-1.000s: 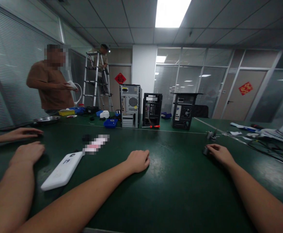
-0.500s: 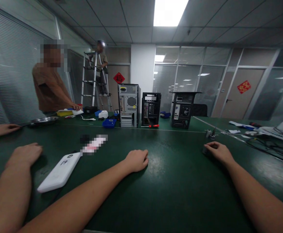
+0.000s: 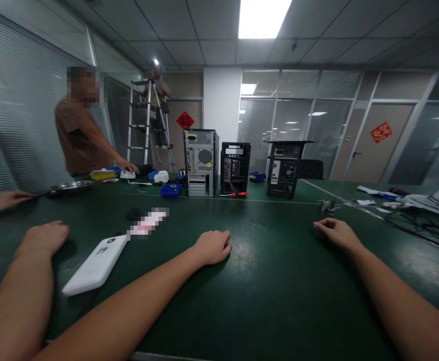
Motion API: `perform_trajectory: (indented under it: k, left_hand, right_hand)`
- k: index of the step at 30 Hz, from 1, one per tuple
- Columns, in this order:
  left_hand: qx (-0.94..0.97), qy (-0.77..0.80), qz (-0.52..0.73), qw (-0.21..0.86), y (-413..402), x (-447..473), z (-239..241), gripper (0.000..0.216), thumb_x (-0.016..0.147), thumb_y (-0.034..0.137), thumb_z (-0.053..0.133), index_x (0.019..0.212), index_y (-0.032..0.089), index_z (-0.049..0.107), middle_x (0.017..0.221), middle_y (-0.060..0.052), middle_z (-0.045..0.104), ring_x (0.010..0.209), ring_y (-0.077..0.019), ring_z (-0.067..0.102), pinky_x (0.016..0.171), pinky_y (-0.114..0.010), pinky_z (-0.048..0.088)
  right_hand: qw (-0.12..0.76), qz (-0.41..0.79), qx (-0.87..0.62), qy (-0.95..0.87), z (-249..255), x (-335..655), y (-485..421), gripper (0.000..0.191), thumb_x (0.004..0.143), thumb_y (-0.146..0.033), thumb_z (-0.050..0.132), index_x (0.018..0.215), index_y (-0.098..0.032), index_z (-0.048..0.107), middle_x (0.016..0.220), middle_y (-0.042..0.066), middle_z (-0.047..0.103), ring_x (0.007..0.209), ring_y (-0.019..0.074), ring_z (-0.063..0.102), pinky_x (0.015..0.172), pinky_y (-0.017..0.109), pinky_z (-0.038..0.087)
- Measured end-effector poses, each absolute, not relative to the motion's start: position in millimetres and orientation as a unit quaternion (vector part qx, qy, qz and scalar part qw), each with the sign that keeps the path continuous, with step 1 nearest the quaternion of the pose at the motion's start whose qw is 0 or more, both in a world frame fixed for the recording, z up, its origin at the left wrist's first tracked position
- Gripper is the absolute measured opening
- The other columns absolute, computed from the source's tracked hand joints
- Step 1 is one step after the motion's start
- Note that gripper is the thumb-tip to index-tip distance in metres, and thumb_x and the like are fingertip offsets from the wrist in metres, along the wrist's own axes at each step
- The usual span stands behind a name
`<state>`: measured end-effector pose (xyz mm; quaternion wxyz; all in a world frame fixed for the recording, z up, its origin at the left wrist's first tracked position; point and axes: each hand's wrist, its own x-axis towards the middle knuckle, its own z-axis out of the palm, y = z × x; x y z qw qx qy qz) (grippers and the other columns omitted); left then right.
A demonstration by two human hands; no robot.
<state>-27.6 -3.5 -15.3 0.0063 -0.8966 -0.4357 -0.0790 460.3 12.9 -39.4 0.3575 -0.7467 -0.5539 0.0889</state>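
Observation:
My left hand point(image 3: 212, 247) rests on the green table point(image 3: 257, 301) with its fingers curled into a loose fist; nothing shows in it. To the right, my right hand point(image 3: 338, 235) lies on the table too, thumb and forefinger brought together. A dark edge shows under its fingertips, but the hand hides most of that thing. Just beyond stand small metal pieces point(image 3: 329, 206), apart from the fingers. A white phone-like device point(image 3: 96, 265) lies left of my left forearm. Another person's hand point(image 3: 44, 236) rests beside it, closed.
Three computer cases point(image 3: 201, 163) stand across the table, with a red screwdriver point(image 3: 239, 194) before the middle one. A blue tray point(image 3: 170, 190) sits nearby. Cables point(image 3: 411, 228) lie at right. A metal pan point(image 3: 71, 187) is at far left, its handle held by a person's hand point(image 3: 7, 201).
My hands stay almost in place. The dark block under my right fingertips shows less than before. At the back, the standing person's hand has moved slightly right; the person on the ladder has shifted.

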Motion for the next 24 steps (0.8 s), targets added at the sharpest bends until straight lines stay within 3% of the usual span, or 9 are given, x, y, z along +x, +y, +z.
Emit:
perform_trajectory:
  k: [8,13,18,24]
  left_hand:
    - [-0.896,-0.437,-0.084,0.007,-3.0,-28.8,-16.7,0.026,0.093,0.044,0.044,0.1,0.023,0.058,0.096,-0.009,0.069,0.085,-0.0262,0.066,0.073,-0.036,0.05]
    - [-0.894,-0.44,-0.09,0.0,-2.6,-30.5,-16.9,0.026,0.093,0.044,0.047,0.099,0.023,0.06,0.094,-0.009,0.069,0.084,-0.026,0.066,0.073,-0.035,0.05]
    - [-0.884,-0.453,-0.113,-0.009,-3.6,-30.7,-16.2,0.032,0.094,0.049,0.045,0.099,0.022,0.063,0.092,-0.008,0.07,0.085,-0.0265,0.067,0.073,-0.035,0.05]
    - [-0.899,-0.414,-0.14,-0.036,-14.9,-23.8,-12.1,0.043,0.098,0.055,0.037,0.104,0.023,0.065,0.092,-0.008,0.071,0.083,-0.0248,0.067,0.071,-0.033,0.048]
  right_hand:
    - [0.331,0.082,-0.698,-0.63,-50.1,460.1,17.0,0.056,0.069,-0.056,0.072,0.111,-0.02,0.071,0.109,0.01,0.074,0.1,0.0279,0.069,0.089,0.04,0.053]
    - [0.298,0.042,-0.68,-0.669,-45.2,438.3,14.3,0.049,0.078,-0.049,0.065,0.118,-0.02,0.069,0.111,0.011,0.073,0.103,0.0286,0.068,0.093,0.042,0.053]
    - [0.28,-0.004,-0.578,-0.766,-20.9,362.9,3.4,0.043,0.088,-0.045,0.056,0.122,-0.022,0.069,0.127,0.011,0.064,0.111,0.027,0.063,0.1,0.044,0.049]
    - [0.175,-0.029,-0.406,-0.897,-5.7,247.7,-27.4,0.036,0.094,-0.039,0.055,0.126,-0.027,0.066,0.123,0.007,0.065,0.106,0.0215,0.064,0.093,0.037,0.052]
